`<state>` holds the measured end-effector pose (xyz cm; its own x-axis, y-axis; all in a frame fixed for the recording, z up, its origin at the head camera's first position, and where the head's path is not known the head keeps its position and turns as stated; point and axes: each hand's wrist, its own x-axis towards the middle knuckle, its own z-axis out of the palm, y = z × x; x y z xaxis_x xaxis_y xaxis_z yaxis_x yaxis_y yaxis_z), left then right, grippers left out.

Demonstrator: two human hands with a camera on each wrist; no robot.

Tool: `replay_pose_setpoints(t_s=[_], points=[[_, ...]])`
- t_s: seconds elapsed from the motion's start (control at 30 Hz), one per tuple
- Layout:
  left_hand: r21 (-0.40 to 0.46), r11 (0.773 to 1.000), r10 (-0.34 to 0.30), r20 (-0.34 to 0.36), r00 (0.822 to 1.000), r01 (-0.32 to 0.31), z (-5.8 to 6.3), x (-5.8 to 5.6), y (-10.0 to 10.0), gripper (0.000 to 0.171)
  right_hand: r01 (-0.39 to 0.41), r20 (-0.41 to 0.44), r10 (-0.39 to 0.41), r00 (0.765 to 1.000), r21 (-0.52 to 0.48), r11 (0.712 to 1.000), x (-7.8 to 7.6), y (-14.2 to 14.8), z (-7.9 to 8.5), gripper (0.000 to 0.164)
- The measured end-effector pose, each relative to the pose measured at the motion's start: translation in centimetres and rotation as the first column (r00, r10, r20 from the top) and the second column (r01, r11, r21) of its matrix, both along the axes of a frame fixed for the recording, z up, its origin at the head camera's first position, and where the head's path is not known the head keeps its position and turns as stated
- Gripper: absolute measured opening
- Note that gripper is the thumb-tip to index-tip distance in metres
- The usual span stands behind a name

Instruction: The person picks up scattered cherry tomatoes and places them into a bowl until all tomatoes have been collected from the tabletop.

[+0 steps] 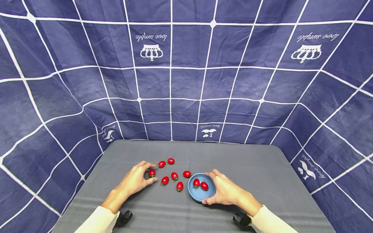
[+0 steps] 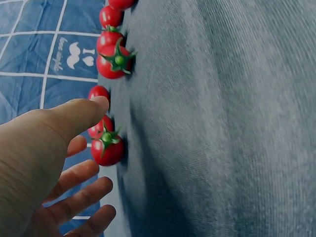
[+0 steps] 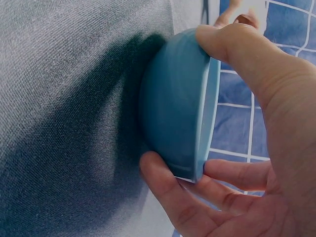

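Note:
My left hand [image 1: 135,179] reaches over the grey cloth with thumb and fingers spread around one cherry tomato [image 1: 152,173]. In the left wrist view a gap shows between the fingers and that tomato [image 2: 108,149], which has a green leafy top. My right hand [image 1: 225,190] holds the blue bowl [image 1: 201,197] by its right side. The right wrist view shows the thumb on the rim of the bowl [image 3: 173,106] and the fingers curled under its other side. Inside the bowl lie two cherry tomatoes [image 1: 204,186].
Several more cherry tomatoes [image 1: 164,180] lie scattered between the left hand and the bowl, one [image 1: 187,174] close to the bowl's rim. Two [image 1: 171,160] sit farther back. A blue curtain [image 1: 186,84] with white grid lines stands behind and beside the grey tabletop [image 1: 247,165].

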<state>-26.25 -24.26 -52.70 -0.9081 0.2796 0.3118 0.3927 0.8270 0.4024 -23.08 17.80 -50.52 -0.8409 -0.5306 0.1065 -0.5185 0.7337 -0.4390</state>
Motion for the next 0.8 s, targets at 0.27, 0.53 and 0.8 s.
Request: replay_pose_setpoints(t_s=[0.27, 0.53, 0.8], points=[[0.005, 1.000, -0.006, 0.009, 1.000, 0.006, -1.0, -0.5, -0.6, 0.047, 0.012, -0.007, -0.012, 1.000, 0.005, 1.000, 0.1, 0.0, -0.2, 0.108], [0.018, 0.999, -0.034, -0.016, 0.999, 0.034, -1.2, -0.8, -0.8, 0.040, 0.010, 0.003, -0.010, 1.000, 0.001, 1.000, 0.2, 0.0, -0.1, 0.108], [0.003, 1.000, -0.028, 0.000, 1.000, 0.028, -1.3, -0.7, -0.9, 0.034, 0.013, 0.012, -0.013, 1.000, 0.002, 1.000, 0.4, -0.1, 0.0, 0.108]])
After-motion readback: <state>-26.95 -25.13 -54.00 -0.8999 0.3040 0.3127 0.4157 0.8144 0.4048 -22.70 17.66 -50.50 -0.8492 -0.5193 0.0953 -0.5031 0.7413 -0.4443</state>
